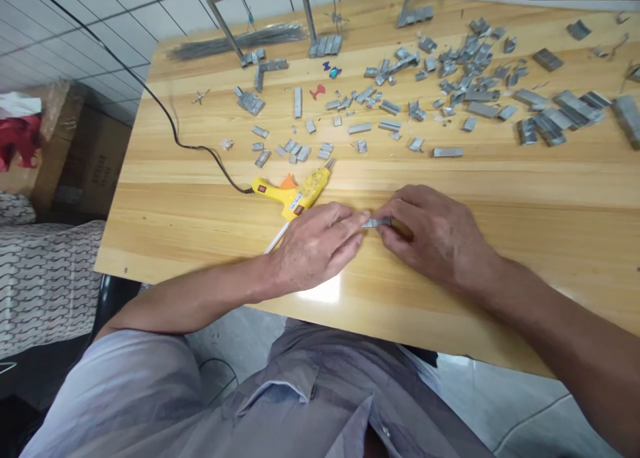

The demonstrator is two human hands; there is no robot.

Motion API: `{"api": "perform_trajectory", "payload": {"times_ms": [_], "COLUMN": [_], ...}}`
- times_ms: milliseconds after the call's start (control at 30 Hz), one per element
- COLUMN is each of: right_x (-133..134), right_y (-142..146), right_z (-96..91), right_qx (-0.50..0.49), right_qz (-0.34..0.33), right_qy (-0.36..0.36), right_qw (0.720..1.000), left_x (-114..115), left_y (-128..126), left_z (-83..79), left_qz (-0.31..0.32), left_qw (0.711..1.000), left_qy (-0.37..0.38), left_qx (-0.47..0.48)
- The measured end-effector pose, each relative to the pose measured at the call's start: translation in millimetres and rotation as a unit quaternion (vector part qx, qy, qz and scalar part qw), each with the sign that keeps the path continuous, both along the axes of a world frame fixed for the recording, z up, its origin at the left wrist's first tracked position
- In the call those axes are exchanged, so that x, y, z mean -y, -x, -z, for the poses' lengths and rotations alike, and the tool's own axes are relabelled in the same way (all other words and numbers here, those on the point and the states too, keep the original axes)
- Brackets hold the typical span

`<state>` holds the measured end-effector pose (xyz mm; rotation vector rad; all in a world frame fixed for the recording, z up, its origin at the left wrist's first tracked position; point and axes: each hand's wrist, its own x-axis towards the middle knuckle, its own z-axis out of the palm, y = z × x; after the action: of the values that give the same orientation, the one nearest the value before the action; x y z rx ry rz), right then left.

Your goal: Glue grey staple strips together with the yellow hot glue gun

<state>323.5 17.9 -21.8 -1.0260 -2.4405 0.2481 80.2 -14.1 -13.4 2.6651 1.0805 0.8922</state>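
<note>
Near the table's front, my left hand [320, 245] and my right hand [435, 238] meet over a small grey strip [373, 223], which looks like a short block of staples. The left fingertips close on its left end, and the right thumb and fingers pinch its right end. Only the middle of the strip shows; the fingers cover the rest. Just beyond my left hand lies a yellow hot glue gun [293, 191] with an orange trigger. Its nozzle points away to the right, and a white glue stick [277, 238] comes out of its back, partly behind the hand.
Loose grey staple-like pieces [470, 58] lie scattered across the far and right parts of the wooden table [200, 211]. Upright grey frames [323, 18] stand along the back beside a bundle of thin wires [275, 37]. A black cord [175, 128] runs off left from the glue gun.
</note>
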Motion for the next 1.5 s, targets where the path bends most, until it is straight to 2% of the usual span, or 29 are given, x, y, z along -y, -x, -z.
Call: {"api": "perform_trajectory", "payload": {"times_ms": [100, 367, 467, 567, 733, 867, 967, 1100, 1300, 1500], "right_x": [0, 0, 0, 0, 0, 0, 0, 0, 0, 1], "right_y": [0, 0, 0, 1, 0, 1, 1, 2, 1, 3], "right_z": [-0.2, -0.5, -0.2, -0.6, -1.5, -0.8, -0.4, -0.8, -2.7, -3.0], "right_qx": [0.001, 0.011, 0.009, 0.009, 0.012, 0.006, 0.006, 0.009, 0.015, 0.012], "right_qz": [-0.002, -0.003, -0.001, 0.003, 0.002, 0.005, 0.006, 0.005, 0.006, 0.010], "right_qy": [0.010, 0.027, 0.022, 0.011, 0.018, 0.020, 0.023, 0.033, 0.028, 0.027], "right_qw": [1.000, 1.000, 1.000, 1.000, 1.000, 1.000, 1.000, 0.999, 0.999, 1.000], "left_x": [1, 8, 9, 7, 3, 3, 4, 4, 0, -3], "left_y": [-3, -8, -7, -5, -3, -5, -7, -7, -5, -11], "left_z": [-3.0, -8.5, -8.6, -7.2, -5.6, -5.5, -4.9, -4.4, -6.0, -4.4], "left_qz": [-0.003, 0.009, 0.002, 0.002, -0.003, 0.003, 0.002, -0.001, -0.010, -0.020], "left_qw": [0.999, 0.979, 0.974, 0.979, 0.993, 0.990, 0.984, 0.985, 0.997, 0.997], "left_qy": [-0.034, -0.094, -0.093, -0.070, -0.034, -0.024, -0.054, -0.071, 0.016, 0.043], "left_qx": [-0.028, -0.179, -0.206, -0.192, -0.110, -0.140, -0.172, -0.155, -0.074, -0.067]}}
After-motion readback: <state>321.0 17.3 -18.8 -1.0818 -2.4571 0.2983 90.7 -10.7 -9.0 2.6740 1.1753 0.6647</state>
